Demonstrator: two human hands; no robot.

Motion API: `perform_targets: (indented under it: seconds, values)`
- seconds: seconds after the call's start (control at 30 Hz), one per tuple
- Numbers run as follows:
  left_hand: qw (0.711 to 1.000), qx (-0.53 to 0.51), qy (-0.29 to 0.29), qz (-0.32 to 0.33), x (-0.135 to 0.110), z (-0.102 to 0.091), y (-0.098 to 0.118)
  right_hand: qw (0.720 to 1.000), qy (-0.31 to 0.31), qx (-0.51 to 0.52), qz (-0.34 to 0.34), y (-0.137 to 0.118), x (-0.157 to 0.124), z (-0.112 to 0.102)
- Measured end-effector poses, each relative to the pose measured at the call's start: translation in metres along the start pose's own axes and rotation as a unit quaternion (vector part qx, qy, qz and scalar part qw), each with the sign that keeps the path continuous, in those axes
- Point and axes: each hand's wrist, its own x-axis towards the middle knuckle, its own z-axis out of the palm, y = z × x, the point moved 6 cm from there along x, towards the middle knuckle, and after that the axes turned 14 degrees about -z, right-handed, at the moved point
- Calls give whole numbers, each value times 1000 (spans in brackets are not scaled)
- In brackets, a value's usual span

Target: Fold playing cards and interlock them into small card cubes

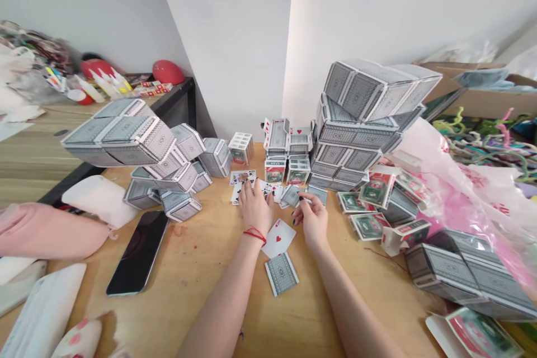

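My left hand (257, 210), with a red string bracelet, lies palm down with fingers spread over several face-up playing cards (235, 194). Its fingertips touch them. My right hand (312, 221) has loosely bent fingers, apart from each other, beside face-down playing cards with grey backs (318, 194). I see no card held in it. Between my wrists lie a face-up ace of hearts (279, 239) and, nearer to me, a face-down card (282, 274). Behind the hands stand card boxes (276, 170) with grey-backed card blocks (278, 137) on top.
Tall stacks of grey card-covered blocks rise at left (121, 131) and right (356, 123). A black phone (138, 251) and a pink pouch (50, 229) lie left. Green-and-red card boxes (369, 226), another long block (465, 274) and pink plastic bags (482, 196) crowd the right.
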Motion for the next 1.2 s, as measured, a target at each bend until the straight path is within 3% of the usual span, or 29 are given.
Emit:
perform_targets:
  seconds: [0.33,0.43,0.53,0.73,0.87,0.97,1.03,1.1,1.2]
  values:
    - [982,-170,43,74,-3,-29,23,999,3,33,8,-4,0,3]
    - [967,-213,-1,137,-11,-26,34,999,-37,34,14,-6,-1,8]
    - [951,-226,-66,199,-21,-19,44,997,-68,-21,-22,-5,1,9]
    - [934,-193,-145,263,-30,-21,54,991,-43,-114,-54,6,5,-3]
    - [951,-187,-119,215,-21,-24,44,991,10,-122,-62,8,7,-12]
    - [983,-156,-10,95,-6,-23,23,992,33,-116,-47,12,8,-16]
    - [994,-104,27,15,0,-17,8,992,39,-109,-42,14,8,-16]
    - [998,-56,22,-23,3,-7,-1,993,40,-100,-38,13,8,-15]
    - [1000,-18,-9,-21,5,2,-5,996,35,-77,-25,12,6,-12]
